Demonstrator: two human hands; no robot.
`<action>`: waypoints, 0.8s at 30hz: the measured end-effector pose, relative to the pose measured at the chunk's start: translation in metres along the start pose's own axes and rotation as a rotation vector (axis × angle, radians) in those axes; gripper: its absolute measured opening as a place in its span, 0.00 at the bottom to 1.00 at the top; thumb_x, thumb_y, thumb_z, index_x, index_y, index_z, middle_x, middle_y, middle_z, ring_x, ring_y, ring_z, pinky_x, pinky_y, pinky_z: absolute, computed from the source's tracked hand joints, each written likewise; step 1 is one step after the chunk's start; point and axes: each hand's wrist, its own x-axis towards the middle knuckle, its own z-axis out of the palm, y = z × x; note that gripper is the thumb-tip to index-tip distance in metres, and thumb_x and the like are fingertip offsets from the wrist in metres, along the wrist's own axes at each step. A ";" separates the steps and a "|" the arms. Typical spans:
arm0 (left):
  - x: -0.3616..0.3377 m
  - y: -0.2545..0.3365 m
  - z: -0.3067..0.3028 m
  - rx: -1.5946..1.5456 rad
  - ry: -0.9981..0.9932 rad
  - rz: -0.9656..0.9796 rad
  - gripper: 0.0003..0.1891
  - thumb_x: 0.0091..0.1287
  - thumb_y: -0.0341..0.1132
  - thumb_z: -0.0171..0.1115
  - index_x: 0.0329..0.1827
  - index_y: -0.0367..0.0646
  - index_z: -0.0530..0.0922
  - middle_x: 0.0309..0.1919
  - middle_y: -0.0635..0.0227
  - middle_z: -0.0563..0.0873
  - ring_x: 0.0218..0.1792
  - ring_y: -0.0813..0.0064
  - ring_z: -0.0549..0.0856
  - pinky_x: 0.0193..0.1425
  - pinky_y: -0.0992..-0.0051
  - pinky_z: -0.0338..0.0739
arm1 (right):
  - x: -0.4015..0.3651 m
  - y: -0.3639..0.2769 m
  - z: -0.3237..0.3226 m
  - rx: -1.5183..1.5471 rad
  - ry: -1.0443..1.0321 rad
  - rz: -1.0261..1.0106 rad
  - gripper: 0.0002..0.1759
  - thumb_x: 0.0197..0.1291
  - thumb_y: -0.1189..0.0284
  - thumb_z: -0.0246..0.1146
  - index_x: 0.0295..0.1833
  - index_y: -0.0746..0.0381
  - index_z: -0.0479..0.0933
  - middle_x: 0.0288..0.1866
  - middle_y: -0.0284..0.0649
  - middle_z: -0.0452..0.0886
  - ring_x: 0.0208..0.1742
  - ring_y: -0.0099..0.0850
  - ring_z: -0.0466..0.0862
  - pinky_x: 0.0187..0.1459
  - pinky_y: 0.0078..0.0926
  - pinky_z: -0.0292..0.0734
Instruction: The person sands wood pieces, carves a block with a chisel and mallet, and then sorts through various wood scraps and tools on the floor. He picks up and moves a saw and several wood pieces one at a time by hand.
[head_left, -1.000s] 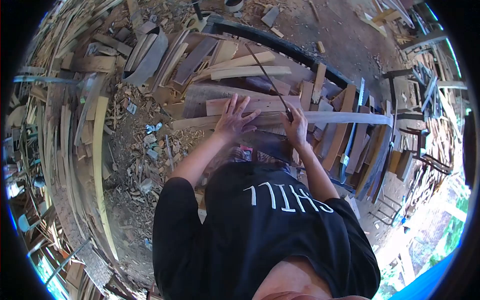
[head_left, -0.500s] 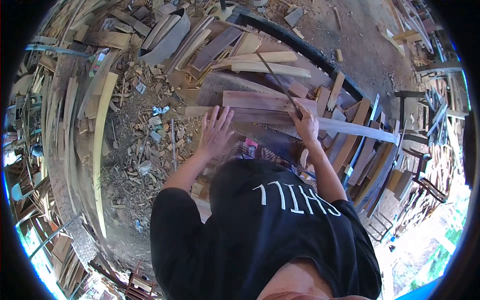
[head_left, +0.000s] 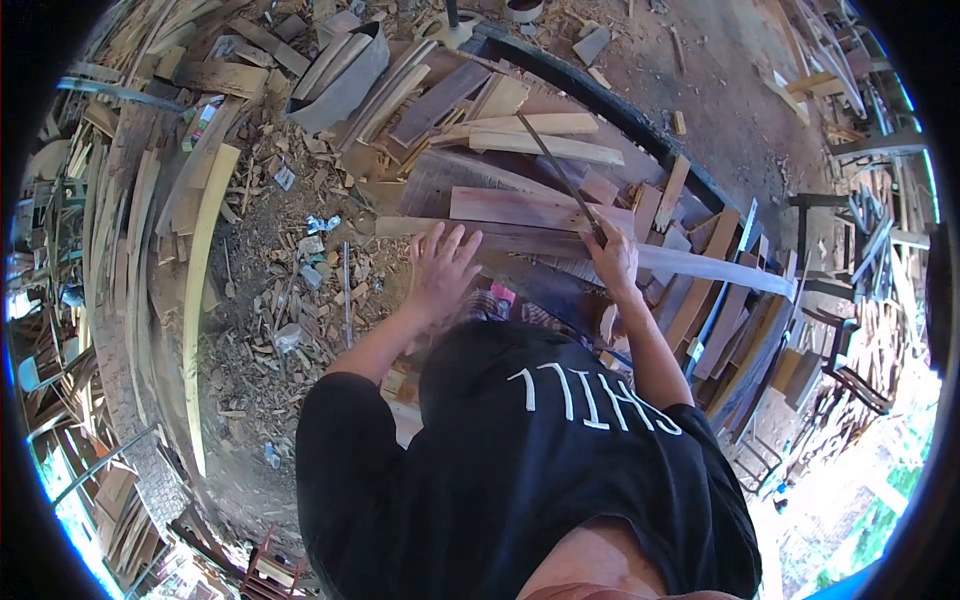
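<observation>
A long narrow board (head_left: 530, 236) lies crosswise in front of me, by a shorter reddish plank (head_left: 510, 205). My left hand (head_left: 440, 268) has its fingers spread, with the fingertips at the near edge of the long board. Farther right, my right hand (head_left: 616, 258) is closed around the near end of a thin dark rod (head_left: 552, 157), which slants away to the upper left across the reddish plank. Beyond this hand, a pale, brightly lit strip (head_left: 715, 268) runs right, in line with the long board.
Loose wood pieces (head_left: 545, 146) lie beyond the boards, bordered by a dark beam (head_left: 600, 97). A grey bin (head_left: 345, 88) holding wood stands at upper left. Wood scraps (head_left: 300, 290) litter the ground to my left, beside a long yellowish slat (head_left: 205, 300). More boards (head_left: 710, 270) are stacked at right.
My left hand has shifted slightly right and nearer me, its fingers more bent. My right hand keeps its grip on the rod. The view has shifted slightly.
</observation>
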 end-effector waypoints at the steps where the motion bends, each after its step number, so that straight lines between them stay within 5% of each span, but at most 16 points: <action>1: 0.006 -0.004 0.002 -0.054 0.023 0.012 0.34 0.62 0.46 0.66 0.72 0.55 0.67 0.65 0.61 0.70 0.67 0.54 0.64 0.67 0.50 0.57 | -0.001 0.001 0.000 -0.002 -0.004 0.001 0.26 0.61 0.59 0.65 0.66 0.44 0.75 0.40 0.49 0.83 0.43 0.48 0.84 0.46 0.44 0.77; 6: 0.067 -0.005 -0.004 -0.177 0.160 0.011 0.31 0.59 0.49 0.68 0.66 0.52 0.72 0.60 0.61 0.71 0.64 0.56 0.66 0.65 0.52 0.59 | 0.000 0.000 0.001 -0.015 0.016 -0.029 0.26 0.61 0.60 0.66 0.66 0.45 0.75 0.38 0.50 0.82 0.39 0.49 0.84 0.43 0.44 0.77; 13: 0.096 -0.003 0.020 -0.212 0.086 -0.073 0.36 0.50 0.57 0.72 0.61 0.49 0.75 0.58 0.63 0.72 0.62 0.58 0.67 0.64 0.52 0.57 | -0.002 -0.001 -0.003 0.049 -0.003 -0.045 0.29 0.60 0.63 0.67 0.68 0.46 0.73 0.36 0.50 0.81 0.38 0.49 0.83 0.42 0.45 0.76; 21: 0.104 -0.007 0.014 -0.302 -0.135 -0.121 0.37 0.43 0.55 0.78 0.53 0.50 0.68 0.48 0.61 0.75 0.55 0.53 0.73 0.58 0.51 0.65 | -0.007 -0.005 -0.013 0.202 0.031 -0.046 0.42 0.53 0.63 0.72 0.73 0.50 0.61 0.49 0.53 0.82 0.46 0.54 0.83 0.45 0.47 0.77; 24: 0.107 -0.011 0.017 -0.281 -0.169 -0.090 0.33 0.47 0.56 0.75 0.50 0.47 0.72 0.48 0.60 0.76 0.53 0.54 0.75 0.57 0.55 0.70 | -0.008 0.001 -0.010 0.174 0.049 -0.024 0.49 0.52 0.64 0.73 0.75 0.49 0.52 0.55 0.57 0.79 0.50 0.58 0.81 0.47 0.49 0.77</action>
